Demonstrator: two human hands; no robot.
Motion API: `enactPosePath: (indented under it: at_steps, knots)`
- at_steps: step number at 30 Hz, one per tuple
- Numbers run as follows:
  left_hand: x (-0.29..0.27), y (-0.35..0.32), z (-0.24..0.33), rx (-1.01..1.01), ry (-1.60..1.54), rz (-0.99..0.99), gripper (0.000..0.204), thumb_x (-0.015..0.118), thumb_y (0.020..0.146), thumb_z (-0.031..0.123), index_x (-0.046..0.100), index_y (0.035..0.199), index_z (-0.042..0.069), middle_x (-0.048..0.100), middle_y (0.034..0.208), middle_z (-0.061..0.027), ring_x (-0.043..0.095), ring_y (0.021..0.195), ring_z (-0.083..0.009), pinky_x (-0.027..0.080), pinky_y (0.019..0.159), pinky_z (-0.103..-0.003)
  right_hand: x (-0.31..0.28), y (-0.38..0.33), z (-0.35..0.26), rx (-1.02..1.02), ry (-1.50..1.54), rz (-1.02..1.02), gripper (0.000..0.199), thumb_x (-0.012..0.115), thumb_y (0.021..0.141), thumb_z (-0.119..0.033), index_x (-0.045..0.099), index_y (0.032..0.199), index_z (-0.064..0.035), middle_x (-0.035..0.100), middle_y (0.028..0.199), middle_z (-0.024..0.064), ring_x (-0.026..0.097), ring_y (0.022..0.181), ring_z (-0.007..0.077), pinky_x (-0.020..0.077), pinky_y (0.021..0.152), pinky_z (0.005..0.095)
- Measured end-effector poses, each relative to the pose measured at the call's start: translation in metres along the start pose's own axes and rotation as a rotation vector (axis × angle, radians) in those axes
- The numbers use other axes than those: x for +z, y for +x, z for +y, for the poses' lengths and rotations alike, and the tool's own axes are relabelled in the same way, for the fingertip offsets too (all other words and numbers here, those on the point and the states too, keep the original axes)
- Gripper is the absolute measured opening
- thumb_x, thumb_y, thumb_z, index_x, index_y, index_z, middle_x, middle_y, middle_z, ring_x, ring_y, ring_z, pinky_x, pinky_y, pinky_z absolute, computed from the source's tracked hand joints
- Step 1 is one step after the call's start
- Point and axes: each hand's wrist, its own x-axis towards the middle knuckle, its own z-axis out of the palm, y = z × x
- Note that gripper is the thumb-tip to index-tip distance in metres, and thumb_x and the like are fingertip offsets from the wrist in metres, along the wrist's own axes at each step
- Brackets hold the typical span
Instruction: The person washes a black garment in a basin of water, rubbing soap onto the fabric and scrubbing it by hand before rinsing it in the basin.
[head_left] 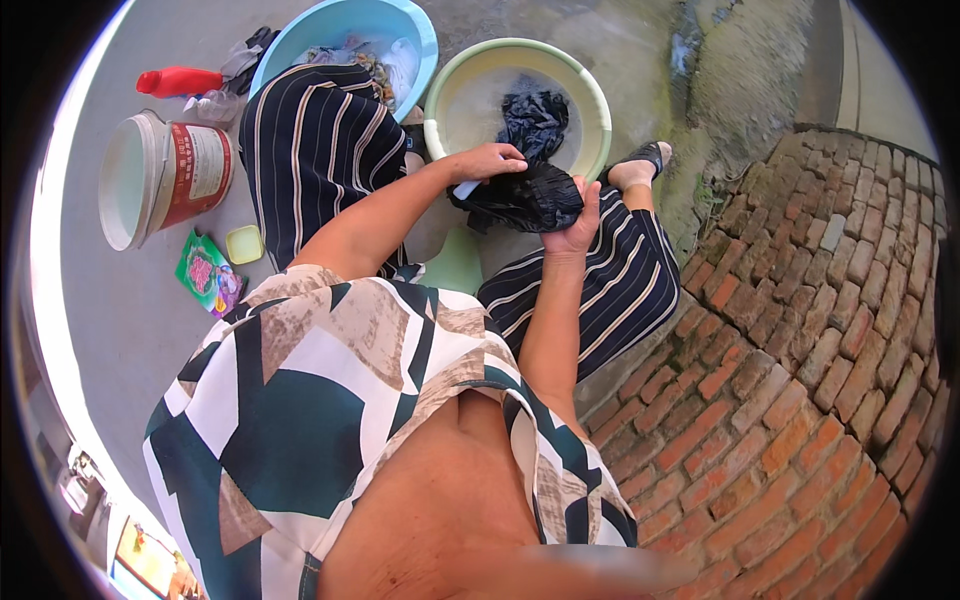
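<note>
Near the top centre of the frame, our left hand (492,160) closed over a pale brush (468,188) pressed on the dark cloth (525,198). Our right hand (578,222) gripped that cloth from below, just before the green basin (440,105). A bucket (160,175) lay at upper left.

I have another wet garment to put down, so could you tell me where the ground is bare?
Bare concrete lies left of the tipped white bucket, and beyond the green basin toward the brick paving. It is crowded around the blue basin, red bottle and green packet.
</note>
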Motion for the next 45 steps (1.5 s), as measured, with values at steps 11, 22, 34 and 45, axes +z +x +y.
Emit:
enactPosePath:
  at_steps: [11,22,34,45]
  knots:
    - [-0.030,-0.022,0.057,0.234,0.146,0.172,0.027,0.057,0.078,0.030,0.055,0.079,0.002,0.051,0.066,-0.0022,0.047,0.065,-0.0099,0.039,0.057,-0.026,0.006,0.003,-0.011,-0.120,-1.139,0.110,0.034,0.071,0.067,-0.009,0.058,0.096,0.0009,0.042,0.063,-0.0059,0.037,0.057,0.0031,0.0317,0.051,0.0173]
    - [0.016,-0.041,0.108,0.706,0.648,0.592,0.020,0.063,0.071,0.021,0.056,0.077,0.003,0.056,0.082,-0.0088,0.052,0.081,-0.0260,0.043,0.067,-0.034,0.035,0.001,0.009,-0.251,-0.109,0.020,0.010,0.050,0.081,-0.013,0.054,0.088,-0.0073,0.054,0.098,0.0053,0.050,0.096,0.0159,0.0385,0.087,0.0314]
    - [0.052,-0.018,0.072,0.248,0.753,0.611,0.039,0.054,0.077,0.037,0.053,0.094,0.003,0.049,0.098,-0.0143,0.049,0.094,-0.0319,0.043,0.071,-0.047,0.011,-0.008,0.042,-0.012,0.141,0.025,0.063,0.020,0.089,-0.051,0.026,0.131,-0.0059,0.032,0.132,0.0096,0.029,0.123,0.0252,0.0197,0.103,0.0394]
    - [0.021,-0.008,0.013,0.118,0.551,0.494,0.038,0.044,0.085,0.035,0.044,0.103,0.001,0.049,0.095,-0.0222,0.050,0.087,-0.0404,0.041,0.073,-0.047,0.002,-0.010,0.064,0.110,-0.057,0.045,0.038,0.037,0.091,-0.028,0.040,0.122,-0.0048,0.045,0.121,0.0079,0.042,0.113,0.0207,0.0315,0.097,0.0350]
